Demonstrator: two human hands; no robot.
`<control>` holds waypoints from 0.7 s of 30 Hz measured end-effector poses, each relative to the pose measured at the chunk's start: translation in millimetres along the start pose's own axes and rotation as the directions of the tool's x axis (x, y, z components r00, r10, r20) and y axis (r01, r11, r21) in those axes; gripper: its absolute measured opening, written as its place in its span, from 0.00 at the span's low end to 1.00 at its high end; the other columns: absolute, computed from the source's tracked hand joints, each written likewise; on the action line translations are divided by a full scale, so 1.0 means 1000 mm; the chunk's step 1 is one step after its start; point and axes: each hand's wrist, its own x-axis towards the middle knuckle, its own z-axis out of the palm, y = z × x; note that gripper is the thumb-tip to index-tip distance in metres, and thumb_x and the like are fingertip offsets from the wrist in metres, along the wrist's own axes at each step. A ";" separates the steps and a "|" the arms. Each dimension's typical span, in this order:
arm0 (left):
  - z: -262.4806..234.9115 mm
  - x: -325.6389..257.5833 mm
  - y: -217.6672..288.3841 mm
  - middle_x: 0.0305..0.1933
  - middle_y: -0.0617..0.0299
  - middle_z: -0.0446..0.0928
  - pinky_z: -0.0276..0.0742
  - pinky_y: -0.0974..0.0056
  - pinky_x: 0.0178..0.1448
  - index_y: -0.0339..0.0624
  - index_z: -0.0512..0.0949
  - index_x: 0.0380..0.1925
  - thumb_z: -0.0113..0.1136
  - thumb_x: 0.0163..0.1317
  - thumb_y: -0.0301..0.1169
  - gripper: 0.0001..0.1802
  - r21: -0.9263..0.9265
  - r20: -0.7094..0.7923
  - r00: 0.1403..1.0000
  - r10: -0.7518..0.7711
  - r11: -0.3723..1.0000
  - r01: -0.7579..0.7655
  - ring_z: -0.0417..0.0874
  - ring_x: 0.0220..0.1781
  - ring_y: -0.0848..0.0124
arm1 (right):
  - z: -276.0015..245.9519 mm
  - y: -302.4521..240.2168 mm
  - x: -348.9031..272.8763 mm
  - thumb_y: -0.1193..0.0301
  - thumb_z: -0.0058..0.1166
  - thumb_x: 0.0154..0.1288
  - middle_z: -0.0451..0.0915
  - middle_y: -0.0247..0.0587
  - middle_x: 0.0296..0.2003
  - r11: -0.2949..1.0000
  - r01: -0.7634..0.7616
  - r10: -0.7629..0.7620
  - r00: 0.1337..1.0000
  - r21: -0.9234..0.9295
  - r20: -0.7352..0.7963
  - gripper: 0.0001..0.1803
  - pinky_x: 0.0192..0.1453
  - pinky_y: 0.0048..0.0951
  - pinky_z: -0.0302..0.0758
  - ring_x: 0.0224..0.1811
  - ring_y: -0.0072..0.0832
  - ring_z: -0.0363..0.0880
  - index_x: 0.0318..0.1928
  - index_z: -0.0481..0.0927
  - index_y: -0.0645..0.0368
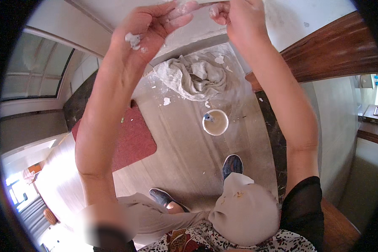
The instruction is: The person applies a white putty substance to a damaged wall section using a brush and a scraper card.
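Both my hands are raised in front of the white wall at the top of the head view. My left hand [149, 25] shows its palm, smeared with a lump of white paste [133, 40]; its fingers are closed together, with white on the tips. My right hand [245, 21] is curled, its fingertips whitened too, and its upper part is cut off by the picture's edge. A thin, dark-edged strip [213, 3] spans the gap between the hands; what it belongs to is out of sight. Below on the floor stands a white tub [215, 122] with pale contents and a small blue-grey item inside.
A crumpled grey-white cloth [193, 77] lies at the wall's foot on a dusty sheet, among white flakes [167, 101]. There is a red mat [134, 138] to the left. A brown wooden beam [331, 46] juts in at right. My shoes [232, 164] stand on the wooden floor.
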 end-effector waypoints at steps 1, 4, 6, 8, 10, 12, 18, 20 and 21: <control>0.003 -0.008 0.013 0.33 0.48 0.72 0.76 0.68 0.41 0.20 0.66 0.35 0.39 0.56 0.21 0.11 -0.180 -0.067 0.995 -0.075 0.982 0.062 0.77 0.33 0.64 | 0.007 -0.011 -0.016 0.74 0.33 0.57 0.69 0.43 0.12 0.990 0.138 -0.138 0.990 -0.031 0.023 0.11 0.10 0.21 0.58 0.10 0.24 0.65 0.25 0.68 0.67; -0.022 -0.005 0.001 0.29 0.52 0.73 0.76 0.66 0.39 0.28 0.69 0.32 0.43 0.57 0.26 0.10 0.057 0.244 0.932 0.267 0.956 -0.289 0.78 0.35 0.64 | 0.007 0.002 -0.017 0.75 0.33 0.57 0.69 0.44 0.14 0.952 0.307 -0.304 0.949 -0.016 0.083 0.10 0.13 0.21 0.59 0.13 0.25 0.68 0.25 0.67 0.67; -0.021 -0.005 -0.026 0.28 0.52 0.74 0.76 0.66 0.36 0.29 0.69 0.31 0.45 0.56 0.27 0.10 -0.014 0.120 0.981 0.151 0.989 -0.150 0.78 0.31 0.64 | -0.004 0.032 -0.017 0.75 0.32 0.58 0.70 0.44 0.15 0.946 0.324 -0.324 0.939 0.019 0.116 0.10 0.15 0.22 0.60 0.16 0.26 0.70 0.25 0.66 0.66; -0.021 -0.009 -0.063 0.27 0.52 0.74 0.76 0.66 0.35 0.28 0.68 0.32 0.44 0.56 0.26 0.09 -0.064 -0.028 0.997 -0.074 0.995 0.072 0.78 0.29 0.65 | -0.017 0.062 -0.020 0.74 0.32 0.59 0.70 0.42 0.16 0.996 -0.004 0.009 0.999 -0.084 0.053 0.11 0.15 0.22 0.60 0.14 0.25 0.69 0.24 0.66 0.64; -0.035 -0.010 -0.114 0.29 0.51 0.72 0.78 0.68 0.34 0.26 0.67 0.28 0.42 0.55 0.22 0.07 -0.279 -0.082 0.966 -0.247 0.936 0.216 0.78 0.32 0.61 | -0.023 0.096 -0.021 0.74 0.32 0.59 0.70 0.42 0.17 0.981 -0.174 0.176 0.984 -0.081 0.028 0.11 0.14 0.22 0.60 0.14 0.25 0.69 0.24 0.67 0.65; -0.039 -0.012 -0.153 0.32 0.48 0.72 0.77 0.64 0.39 0.25 0.65 0.35 0.39 0.56 0.22 0.10 -0.518 -0.095 0.885 -0.455 0.782 0.346 0.76 0.32 0.63 | -0.029 0.130 -0.020 0.74 0.33 0.58 0.70 0.43 0.17 0.951 -0.293 0.296 0.955 -0.093 0.014 0.10 0.14 0.22 0.61 0.14 0.25 0.69 0.25 0.67 0.66; -0.068 -0.010 -0.186 0.35 0.46 0.71 0.76 0.63 0.41 0.24 0.64 0.34 0.36 0.56 0.22 0.09 -0.597 -0.225 0.831 -0.508 0.746 0.295 0.76 0.36 0.60 | -0.001 0.175 -0.009 0.76 0.34 0.57 0.71 0.46 0.18 0.876 -0.467 0.456 0.884 -0.125 -0.102 0.11 0.14 0.23 0.63 0.14 0.27 0.70 0.26 0.68 0.70; -0.079 -0.010 -0.188 0.35 0.45 0.71 0.76 0.64 0.42 0.23 0.63 0.35 0.36 0.57 0.21 0.10 -0.602 -0.226 0.855 -0.468 0.757 0.255 0.75 0.37 0.59 | 0.011 0.181 -0.005 0.76 0.32 0.58 0.71 0.50 0.13 0.910 -0.410 0.407 0.911 -0.057 -0.065 0.14 0.11 0.24 0.63 0.12 0.30 0.72 0.19 0.65 0.70; -0.086 -0.009 -0.189 0.35 0.47 0.70 0.77 0.63 0.39 0.22 0.63 0.34 0.37 0.56 0.20 0.10 -0.624 -0.244 0.844 -0.477 0.744 0.240 0.76 0.35 0.60 | 0.017 0.184 -0.003 0.76 0.32 0.58 0.71 0.49 0.13 0.912 -0.403 0.398 0.914 -0.078 -0.071 0.13 0.10 0.23 0.62 0.12 0.30 0.72 0.20 0.65 0.70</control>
